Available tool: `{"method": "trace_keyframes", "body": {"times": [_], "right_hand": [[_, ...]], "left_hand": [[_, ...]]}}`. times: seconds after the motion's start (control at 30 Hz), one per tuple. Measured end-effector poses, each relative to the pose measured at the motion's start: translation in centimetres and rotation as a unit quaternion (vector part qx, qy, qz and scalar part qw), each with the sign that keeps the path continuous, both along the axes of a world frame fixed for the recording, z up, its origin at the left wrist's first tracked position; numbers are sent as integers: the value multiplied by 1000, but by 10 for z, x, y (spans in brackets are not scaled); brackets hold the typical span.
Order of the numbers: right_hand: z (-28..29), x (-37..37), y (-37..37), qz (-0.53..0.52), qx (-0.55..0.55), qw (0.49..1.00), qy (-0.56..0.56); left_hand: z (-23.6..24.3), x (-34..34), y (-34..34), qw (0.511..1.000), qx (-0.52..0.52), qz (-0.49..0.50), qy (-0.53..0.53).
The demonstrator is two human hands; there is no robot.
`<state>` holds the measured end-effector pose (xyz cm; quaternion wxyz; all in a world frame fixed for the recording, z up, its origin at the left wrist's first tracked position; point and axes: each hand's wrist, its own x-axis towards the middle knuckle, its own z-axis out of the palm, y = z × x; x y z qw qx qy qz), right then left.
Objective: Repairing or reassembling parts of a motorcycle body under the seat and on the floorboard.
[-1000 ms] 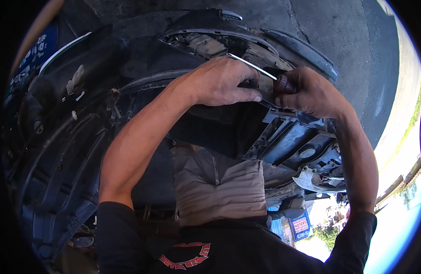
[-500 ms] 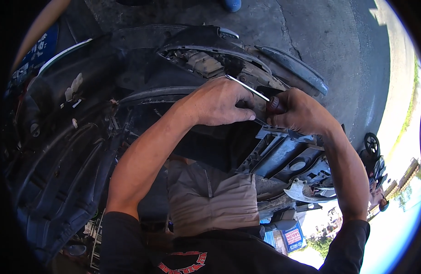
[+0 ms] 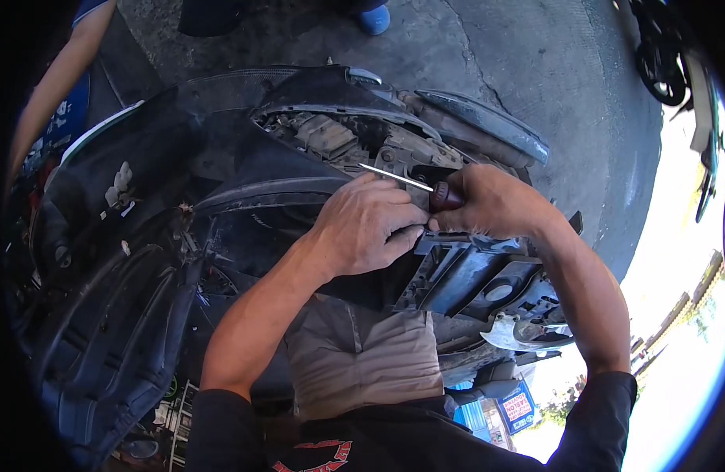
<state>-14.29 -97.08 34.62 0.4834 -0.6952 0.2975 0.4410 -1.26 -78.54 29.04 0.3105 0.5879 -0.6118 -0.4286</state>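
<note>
Well, both hands meet at the edge of the dark panel [image 3: 372,286], so work that edge with your fingertips and let the tool ride idle. Small, even pressure from 2 sides should serve you better than 1 hard tug, since plastic like this could crack. Mind the screwdriver [image 3: 446,197]: its bare shaft passes just over your left fingers (a slip there might scratch you), so angle the tip away before you press harder.

As for pose, your right hand [image 3: 500,203] is wrapped around the dark red handle, its thumb low beside the panel's edge. Your left hand [image 3: 366,224] lies back upward with fingers bent, thumb and forefinger near each other at that edge; whether they pinch it or merely press, I cannot tell. The panel sits in front of you beyond your shorts [image 3: 362,354], beside a grey plastic frame [image 3: 455,277]. Your elbows are bent and set wide, with both forearms slanting inward.
</note>
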Motion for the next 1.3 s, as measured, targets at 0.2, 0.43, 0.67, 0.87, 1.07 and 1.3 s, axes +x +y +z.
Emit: {"method": "trace_keyframes", "body": {"times": [0.2,0.43,0.67,0.87,1.07,1.3], "right_hand": [[30,-34,-32,-90,-131,987,-27],[52,-56,-82,-140,-228,916,-300],[38,-56,-124,-205,-8,954,-217],[9,-45,-110,-185,69,951,-237],[8,-38,-105,-168,49,960,-219],[9,-28,-110,-134,56,963,-226]], "left_hand": [[6,-2,-5,999,41,20,22],[3,-4,-13,996,71,30,34],[9,-5,-24,988,135,25,64],[11,-2,-29,977,194,13,83],[12,-1,-30,977,195,9,86],[11,-1,-30,976,195,11,92]]}}
